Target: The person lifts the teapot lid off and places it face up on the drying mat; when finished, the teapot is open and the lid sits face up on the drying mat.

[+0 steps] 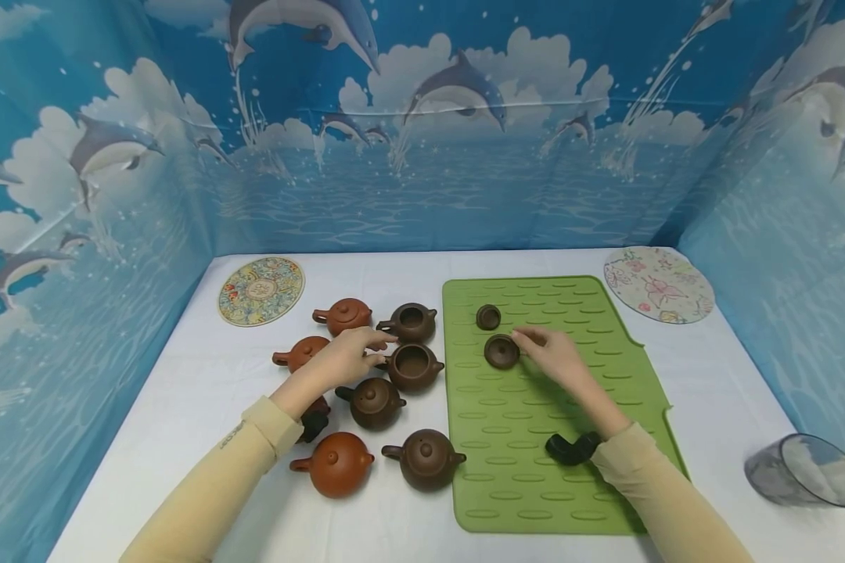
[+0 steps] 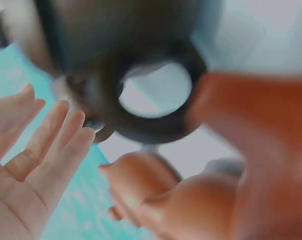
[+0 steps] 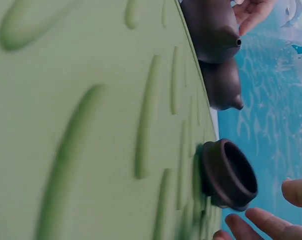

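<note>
My left hand [image 1: 348,356], fingers extended and apart from the thumb, is beside the handle of a dark brown lidless teapot [image 1: 413,369]. Its palm and straight fingers [image 2: 56,155] show in the left wrist view, holding nothing. A second lidless brown teapot [image 1: 410,322] stands just behind. On the green mat, my right hand [image 1: 551,356] is at the edge of an upturned brown teapot lid [image 1: 501,352]. In the right wrist view the thumb and fingers are spread beside the lid [image 3: 229,175], not closed round it. A smaller upturned lid [image 1: 488,317] lies behind it.
Lidded brown teapots [image 1: 427,460] and several reddish ones [image 1: 338,464] stand left of the green mat [image 1: 521,485]. Round patterned mats lie at the back left [image 1: 261,291] and back right [image 1: 659,285]. A grey transparent cup [image 1: 806,471] is at the right edge.
</note>
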Tool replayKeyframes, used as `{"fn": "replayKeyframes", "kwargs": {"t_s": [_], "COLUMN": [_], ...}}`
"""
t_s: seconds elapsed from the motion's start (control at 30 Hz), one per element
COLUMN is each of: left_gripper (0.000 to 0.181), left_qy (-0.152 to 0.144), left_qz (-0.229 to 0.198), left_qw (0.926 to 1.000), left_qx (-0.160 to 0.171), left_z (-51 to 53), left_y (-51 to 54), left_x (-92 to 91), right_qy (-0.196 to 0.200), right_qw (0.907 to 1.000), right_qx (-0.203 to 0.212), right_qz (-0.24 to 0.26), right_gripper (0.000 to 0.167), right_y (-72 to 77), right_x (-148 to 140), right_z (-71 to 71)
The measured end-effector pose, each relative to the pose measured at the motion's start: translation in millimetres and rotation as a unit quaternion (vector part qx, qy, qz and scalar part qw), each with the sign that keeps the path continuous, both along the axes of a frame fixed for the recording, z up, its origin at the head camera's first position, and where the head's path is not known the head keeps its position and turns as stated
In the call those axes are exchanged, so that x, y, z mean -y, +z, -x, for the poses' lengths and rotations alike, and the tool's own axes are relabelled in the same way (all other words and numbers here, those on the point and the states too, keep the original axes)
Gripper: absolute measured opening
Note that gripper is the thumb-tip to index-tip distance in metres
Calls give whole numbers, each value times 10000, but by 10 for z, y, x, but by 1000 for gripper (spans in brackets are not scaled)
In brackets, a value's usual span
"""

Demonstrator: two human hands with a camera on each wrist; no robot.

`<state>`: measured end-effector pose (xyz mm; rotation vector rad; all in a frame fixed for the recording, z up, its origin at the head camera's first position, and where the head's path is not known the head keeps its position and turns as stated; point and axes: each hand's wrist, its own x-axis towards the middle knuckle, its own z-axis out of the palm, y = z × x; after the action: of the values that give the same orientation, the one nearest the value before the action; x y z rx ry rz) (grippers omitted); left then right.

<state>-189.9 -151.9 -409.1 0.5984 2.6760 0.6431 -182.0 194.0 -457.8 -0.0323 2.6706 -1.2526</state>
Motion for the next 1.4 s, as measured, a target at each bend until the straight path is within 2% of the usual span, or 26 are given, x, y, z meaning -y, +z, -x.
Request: {"fn": "replayKeyframes", "kwargs": {"t_s": [0.2, 0.33, 0.5, 0.63, 0.83, 0.97, 1.13, 1.27, 1.4], "left_gripper": [38, 33, 30, 30, 29, 28, 27, 25, 23], "left_qy": [-190, -112, -60, -2, 68, -21, 51, 202, 279], "left_qz": [-294, -352, -367, -498, -648, -685, -701, -647, -586], "left_qw": [9992, 9993, 9991, 9982, 9973, 9971, 9963, 9965, 9968], "left_qx": [-180, -114, -211, -342, -331, -338, -501, -483, -466], "left_z": [-137, -285, -424, -475, -485, -474, -451, -442, -429], "left_y": [219, 281, 192, 72, -109, -173, -203, -220, -244], "left_x": [200, 353, 527, 598, 601, 576, 566, 566, 561], "right_qy": [188, 412, 1100, 1789, 2895, 3453, 4006, 4226, 4333], "right_qw": [9991, 9967, 9882, 9769, 9495, 9298, 9048, 8934, 8860], "right_qx": [-380, -677, -1030, -1135, -1203, -1275, -1441, -1511, -1595], "right_qz": [65, 149, 270, 297, 154, -12, -103, -219, -426], "right_gripper": [52, 43, 36, 34, 31, 28, 26, 26, 24], "right_y": [158, 300, 414, 484, 512, 479, 416, 389, 377], "right_x": [96, 275, 594, 862, 1216, 1392, 1574, 1673, 1711], "right_z": [-25, -94, -143, -167, -176, -151, -93, -76, -80]}}
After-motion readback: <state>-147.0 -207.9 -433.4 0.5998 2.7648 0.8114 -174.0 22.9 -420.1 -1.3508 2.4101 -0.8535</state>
